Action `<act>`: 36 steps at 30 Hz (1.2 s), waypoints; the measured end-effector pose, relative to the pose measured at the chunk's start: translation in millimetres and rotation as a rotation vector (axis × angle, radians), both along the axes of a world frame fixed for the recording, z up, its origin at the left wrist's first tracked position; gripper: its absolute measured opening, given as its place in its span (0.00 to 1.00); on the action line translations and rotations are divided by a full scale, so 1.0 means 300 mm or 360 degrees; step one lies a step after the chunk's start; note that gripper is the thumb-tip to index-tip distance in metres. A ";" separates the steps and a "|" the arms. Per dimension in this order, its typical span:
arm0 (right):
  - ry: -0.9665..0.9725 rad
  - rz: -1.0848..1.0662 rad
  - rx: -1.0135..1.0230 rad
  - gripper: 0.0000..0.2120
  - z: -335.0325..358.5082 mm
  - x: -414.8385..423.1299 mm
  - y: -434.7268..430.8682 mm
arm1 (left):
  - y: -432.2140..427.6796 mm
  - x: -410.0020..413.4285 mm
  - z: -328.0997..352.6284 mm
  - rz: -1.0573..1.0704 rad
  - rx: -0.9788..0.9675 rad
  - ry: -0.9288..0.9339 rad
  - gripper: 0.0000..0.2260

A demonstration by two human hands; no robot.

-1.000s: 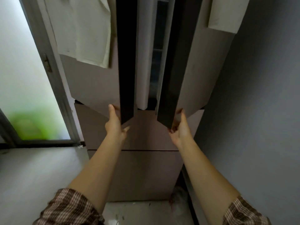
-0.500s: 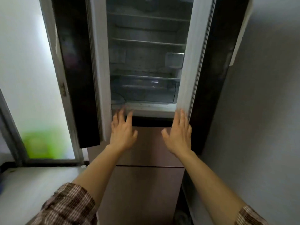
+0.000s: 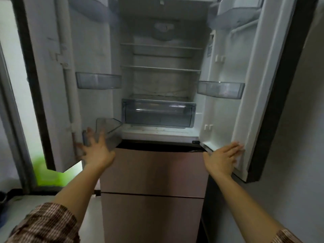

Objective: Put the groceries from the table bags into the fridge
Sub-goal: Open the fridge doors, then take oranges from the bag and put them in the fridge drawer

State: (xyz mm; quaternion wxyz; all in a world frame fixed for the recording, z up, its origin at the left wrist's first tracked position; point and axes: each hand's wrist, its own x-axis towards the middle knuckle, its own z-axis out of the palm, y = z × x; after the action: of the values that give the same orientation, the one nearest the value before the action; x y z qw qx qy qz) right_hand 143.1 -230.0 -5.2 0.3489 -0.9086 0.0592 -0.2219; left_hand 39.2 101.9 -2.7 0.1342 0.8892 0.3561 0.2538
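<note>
The fridge [image 3: 152,171] stands in front of me with both upper doors swung wide. Its shelves [image 3: 160,68] hold nothing I can see, and a clear crisper drawer [image 3: 158,113] sits at the bottom of the compartment. My left hand [image 3: 97,150] is spread flat against the lower inside of the left door [image 3: 52,85], next to a clear door bin [image 3: 108,128]. My right hand [image 3: 223,156] lies flat on the bottom inner edge of the right door [image 3: 245,111]. Neither hand holds anything. No bags or groceries are in view.
Two brown drawer fronts [image 3: 152,216] sit below the open compartment. A grey wall [image 3: 298,155] is close behind the right door. A frosted glass door with a grey frame [image 3: 10,111] is left of the fridge, with a green blur [image 3: 47,172] behind the glass.
Both fridge doors went from nearly shut to fully swung out. My hands moved apart with them, from the door edges at the centre to the inner sides of each door.
</note>
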 end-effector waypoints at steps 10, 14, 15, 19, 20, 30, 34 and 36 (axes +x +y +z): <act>0.0123 0.0037 0.0001 0.49 0.002 -0.059 0.020 | 0.147 -0.100 0.045 -0.0144 -0.0073 0.0056 0.36; 0.0053 0.0321 -0.0040 0.45 0.033 -0.157 0.236 | 0.087 -0.166 0.057 -0.0265 -0.0081 -0.0098 0.36; 0.0020 0.0408 -0.0072 0.44 0.033 -0.193 0.305 | 0.084 -0.194 0.054 -0.0302 -0.0055 -0.0143 0.35; -0.0031 0.0812 -0.0202 0.33 0.007 -0.374 0.616 | 0.168 -0.378 0.015 -0.0391 -0.0013 -0.0263 0.26; -0.0035 0.0921 -0.0236 0.31 -0.007 -0.431 0.702 | 0.211 -0.443 -0.003 -0.0384 -0.0030 -0.0262 0.24; 0.0138 0.1777 -0.0385 0.21 -0.261 -1.209 1.576 | 0.813 -1.320 -0.272 0.0147 -0.0224 0.0043 0.16; 0.0184 0.2140 -0.0577 0.20 -0.375 -1.457 1.811 | 0.983 -1.665 -0.378 0.0438 -0.0452 0.0104 0.15; 0.0219 0.2262 -0.0661 0.20 -0.415 -1.573 1.914 | 1.054 -1.824 -0.421 0.0591 -0.0491 0.0125 0.15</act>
State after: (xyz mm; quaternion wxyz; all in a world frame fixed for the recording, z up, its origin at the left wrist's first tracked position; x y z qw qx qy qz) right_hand -328.9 344.2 -129.6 0.2249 -0.7869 -0.5643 0.1081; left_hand -508.1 418.1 -129.1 0.2055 0.7867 0.5530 0.1820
